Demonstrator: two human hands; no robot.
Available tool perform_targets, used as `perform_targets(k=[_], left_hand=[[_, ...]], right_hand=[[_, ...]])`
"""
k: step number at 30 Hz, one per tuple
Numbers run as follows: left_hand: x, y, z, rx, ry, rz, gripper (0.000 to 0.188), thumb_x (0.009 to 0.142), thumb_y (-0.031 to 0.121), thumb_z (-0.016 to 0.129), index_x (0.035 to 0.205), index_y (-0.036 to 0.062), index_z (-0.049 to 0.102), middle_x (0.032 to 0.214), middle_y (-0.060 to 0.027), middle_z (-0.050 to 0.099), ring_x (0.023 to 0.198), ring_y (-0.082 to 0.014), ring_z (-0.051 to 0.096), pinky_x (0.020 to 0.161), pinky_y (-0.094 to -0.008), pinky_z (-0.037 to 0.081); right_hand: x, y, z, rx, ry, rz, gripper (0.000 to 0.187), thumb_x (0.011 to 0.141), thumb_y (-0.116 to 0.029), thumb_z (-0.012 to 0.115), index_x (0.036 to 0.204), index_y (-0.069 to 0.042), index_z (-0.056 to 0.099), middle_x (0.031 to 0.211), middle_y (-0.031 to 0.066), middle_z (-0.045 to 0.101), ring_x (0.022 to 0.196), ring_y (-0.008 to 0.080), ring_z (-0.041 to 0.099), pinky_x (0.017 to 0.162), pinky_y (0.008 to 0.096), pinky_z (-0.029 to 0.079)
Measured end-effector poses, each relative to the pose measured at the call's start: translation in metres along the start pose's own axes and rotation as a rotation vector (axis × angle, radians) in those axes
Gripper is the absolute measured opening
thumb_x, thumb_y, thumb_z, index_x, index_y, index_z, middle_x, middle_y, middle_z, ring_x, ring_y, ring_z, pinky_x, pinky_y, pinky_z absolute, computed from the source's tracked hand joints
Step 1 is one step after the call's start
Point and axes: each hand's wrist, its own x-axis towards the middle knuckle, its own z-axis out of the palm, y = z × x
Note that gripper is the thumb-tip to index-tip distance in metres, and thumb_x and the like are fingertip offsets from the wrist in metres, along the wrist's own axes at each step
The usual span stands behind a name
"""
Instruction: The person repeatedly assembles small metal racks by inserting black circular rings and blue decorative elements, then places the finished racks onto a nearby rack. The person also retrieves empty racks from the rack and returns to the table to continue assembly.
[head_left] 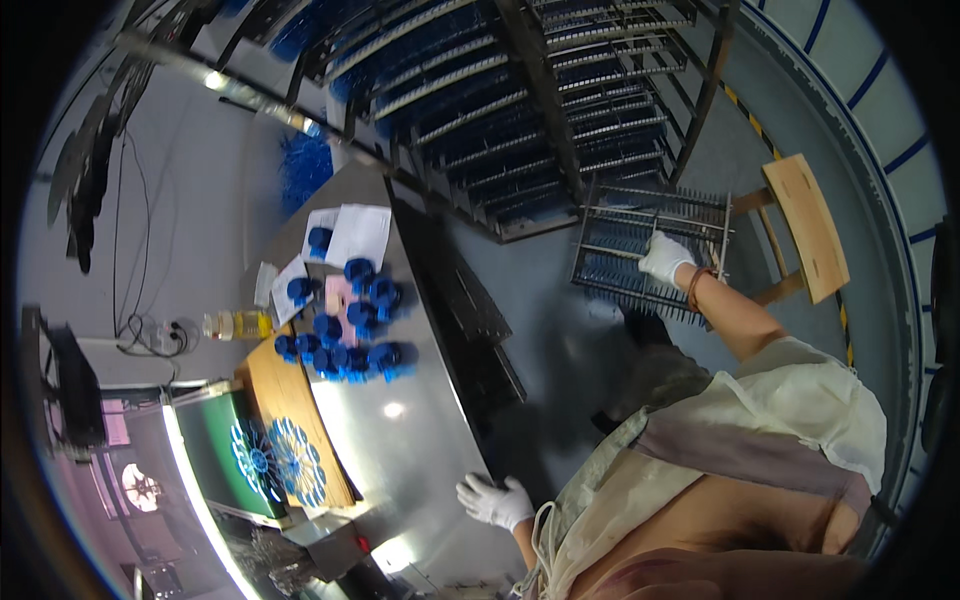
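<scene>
My right hand (665, 258), in a white glove, is closed on the middle bar of a metal rack (728, 228) lined with rows of thin prongs. Bluish thin pieces seem to sit between its rows, too small to make out. My left hand (497, 502), also gloved in white, lies at the near edge of the metal worktable (430, 410) with its fingers spread, holding nothing. Several blue round pieces, stacked or knob-like, (345, 358) stand farther along the table, apart from both hands.
A tall shelf frame (540, 90) filled with similar racks stands ahead. Beside the held rack is a wooden chair (805, 228). The table bears paper sheets (358, 238), a bottle of yellow liquid (238, 325), a wooden board (290, 400) and blue wheel-shaped pieces (298, 462).
</scene>
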Motion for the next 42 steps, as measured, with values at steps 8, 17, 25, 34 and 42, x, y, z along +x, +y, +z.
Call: perform_targets(k=[8,17,25,34,42], left_hand=[[0.027,0.027,0.026,0.063,0.162,-0.18,0.086,0.068,0.011,0.077,0.147,0.0039,0.043,0.151,-0.0239,0.047,0.142,-0.0434,0.043,0.116,-0.0529,0.038],[0.053,0.054,0.011,0.059,-0.106,-0.452,0.109,0.062,0.017,0.088,0.155,0.0067,0.032,0.161,-0.022,0.035,0.15,-0.0407,0.031,0.122,-0.0515,0.032],[0.054,0.042,0.024,0.02,-0.069,-0.486,0.113,0.061,0.017,0.089,0.157,0.007,0.031,0.162,-0.0215,0.033,0.152,-0.0389,0.029,0.125,-0.0468,0.03],[0.053,0.044,0.027,0.026,-0.032,-0.505,0.107,0.063,0.02,0.086,0.156,0.0075,0.035,0.162,-0.022,0.034,0.151,-0.0394,0.032,0.123,-0.0477,0.031],[0.048,0.054,0.012,0.058,-0.053,-0.494,0.1,0.069,0.023,0.082,0.157,0.0102,0.034,0.163,-0.0206,0.034,0.151,-0.0392,0.033,0.121,-0.0524,0.032]], right_hand=[[0.153,0.001,-0.137,-0.096,-0.107,-0.241,0.051,0.072,-0.027,0.073,0.111,0.005,0.064,0.103,0.0304,0.071,0.1,0.0457,0.069,0.089,0.0475,0.054],[0.31,-0.024,-0.171,-0.179,0.008,-0.301,0.04,0.075,-0.022,0.074,0.108,-0.004,0.064,0.096,0.0234,0.073,0.096,0.0428,0.069,0.084,0.0472,0.055],[0.316,-0.054,-0.158,-0.263,0.641,-0.371,0.039,0.081,-0.026,0.081,0.112,-0.006,0.068,0.089,0.0185,0.072,0.087,0.0393,0.069,0.08,0.0486,0.053],[0.297,-0.117,-0.23,-0.424,0.945,-0.473,0.055,0.082,-0.022,0.069,0.135,-0.008,0.061,0.12,0.0127,0.069,0.123,0.0317,0.061,0.111,0.0455,0.041],[0.265,-0.097,-0.236,-0.389,0.751,-0.434,0.054,0.089,-0.023,0.064,0.139,-0.006,0.051,0.087,0.0186,0.073,0.082,0.0372,0.072,0.078,0.0509,0.055]])
